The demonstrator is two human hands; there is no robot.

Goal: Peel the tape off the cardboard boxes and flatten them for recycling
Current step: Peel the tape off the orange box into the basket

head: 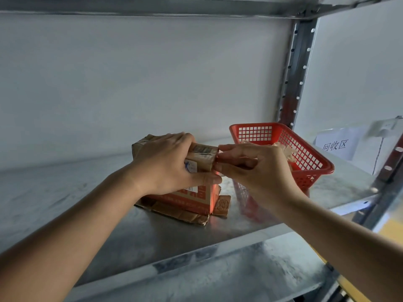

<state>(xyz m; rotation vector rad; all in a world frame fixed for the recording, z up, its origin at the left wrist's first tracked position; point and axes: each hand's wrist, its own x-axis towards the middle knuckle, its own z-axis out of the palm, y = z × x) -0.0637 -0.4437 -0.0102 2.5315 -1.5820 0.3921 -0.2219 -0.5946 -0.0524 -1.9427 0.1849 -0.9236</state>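
Reaching in from the lower left, the left hand (168,162) was laid over a small cardboard box (202,154), fingers curled across its top and thumb pressed along its near face, so that the box was gripped and steadied. That box was stacked on a second, orange-printed cardboard box (192,198), and both were seen on a flattened sheet of cardboard (181,212) lying on the metal shelf (65,192). From the lower right the right hand (250,168) was brought to the small box's right end, where a strip of tape (218,159) was pinched between thumb and fingertips; the tape itself was blurred and largely hidden by the fingers, so how far it was lifted could not be told. Much of the upper box was covered by the left palm. Just beside the boxes on the right, one red plastic basket (305,147) was set on the shelf, with crumpled pale scraps (286,150) inside, partly hidden behind the right hand. Farther right, one paper sign (335,146) with printed characters was seen. Two hands and two boxes were counted.
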